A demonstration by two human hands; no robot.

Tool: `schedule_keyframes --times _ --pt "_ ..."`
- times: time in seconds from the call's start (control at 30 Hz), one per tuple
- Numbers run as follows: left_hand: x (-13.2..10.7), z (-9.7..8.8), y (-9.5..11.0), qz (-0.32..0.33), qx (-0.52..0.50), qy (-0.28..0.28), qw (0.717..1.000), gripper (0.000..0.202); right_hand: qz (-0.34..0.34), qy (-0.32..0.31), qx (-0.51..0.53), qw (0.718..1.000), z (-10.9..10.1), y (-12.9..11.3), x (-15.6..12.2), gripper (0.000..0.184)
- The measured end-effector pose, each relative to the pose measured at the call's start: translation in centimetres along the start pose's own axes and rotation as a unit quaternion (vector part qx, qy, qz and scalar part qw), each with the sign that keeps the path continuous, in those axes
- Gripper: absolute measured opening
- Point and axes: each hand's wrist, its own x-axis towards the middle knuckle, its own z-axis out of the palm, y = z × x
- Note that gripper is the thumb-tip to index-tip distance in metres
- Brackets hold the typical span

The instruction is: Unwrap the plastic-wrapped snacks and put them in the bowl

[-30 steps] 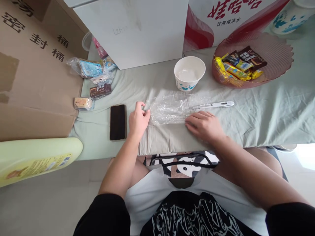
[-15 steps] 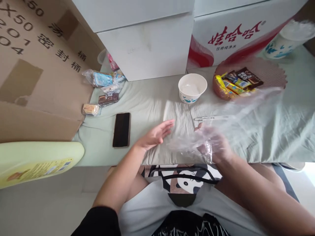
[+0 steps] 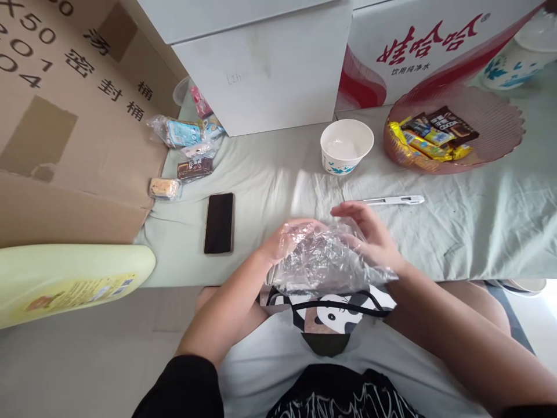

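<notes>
A crumpled sheet of clear plastic wrap (image 3: 319, 261) spans the space between my two hands at the table's front edge. My left hand (image 3: 289, 239) is closed on its left side, with the fingers partly covered by the shiny film. At the right, my right hand (image 3: 372, 235) has its fingers curved and apart, and the film lies against its thumb and palm. Just beyond those fingertips lies a white utility knife (image 3: 395, 200). Farther back stands a white paper bowl (image 3: 346, 157) with blue print; I see no food in it.
A pink ribbed bowl (image 3: 496, 145) holds several wrapped snacks. Left are a phone (image 3: 219, 223), a wrapped biscuit (image 3: 164, 188) and more packets (image 3: 185, 133). A cardboard box (image 3: 100, 162), white cartons (image 3: 270, 75) and a pale yellow-green bottle (image 3: 87, 278) border the cloth-covered table.
The plastic wrap, earlier trailing from my right hand, is now bunched between both hands. My left hand has moved right onto it. The utility knife shows more fully.
</notes>
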Motion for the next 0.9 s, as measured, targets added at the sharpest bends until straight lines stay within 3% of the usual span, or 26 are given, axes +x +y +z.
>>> schedule_keyframes --times 0.07,0.17,0.27,0.4,0.5,0.63,0.9 --pt "0.3 -0.4 -0.1 -0.015 -0.003 -0.010 1.000 0.045 0.049 -0.010 0.015 0.999 0.0 -0.2 0.4 0.042" --pt "0.6 -0.5 -0.2 0.064 0.091 0.050 0.993 0.054 0.110 0.003 0.037 0.993 0.2 -0.4 0.6 0.049" --pt "1.0 -0.4 -0.3 0.118 0.146 0.101 0.977 0.038 0.117 0.027 0.035 0.992 0.3 -0.4 0.5 0.051" --pt "1.2 -0.6 -0.2 0.046 0.028 0.105 0.993 0.046 0.116 0.057 0.140 0.982 -0.1 -0.3 0.8 0.051" --pt "1.1 -0.8 0.1 0.017 -0.046 0.083 0.995 0.054 0.116 0.018 0.190 0.975 -0.4 -0.5 1.2 0.057" --pt "0.8 -0.8 0.3 0.024 -0.037 0.055 0.998 0.051 0.134 -0.045 0.130 0.981 -0.4 -0.7 1.4 0.045" --pt "0.6 -1.5 0.4 0.075 -0.042 0.091 0.992 0.031 0.126 0.006 0.151 0.980 -0.7 -0.3 1.5 0.028"
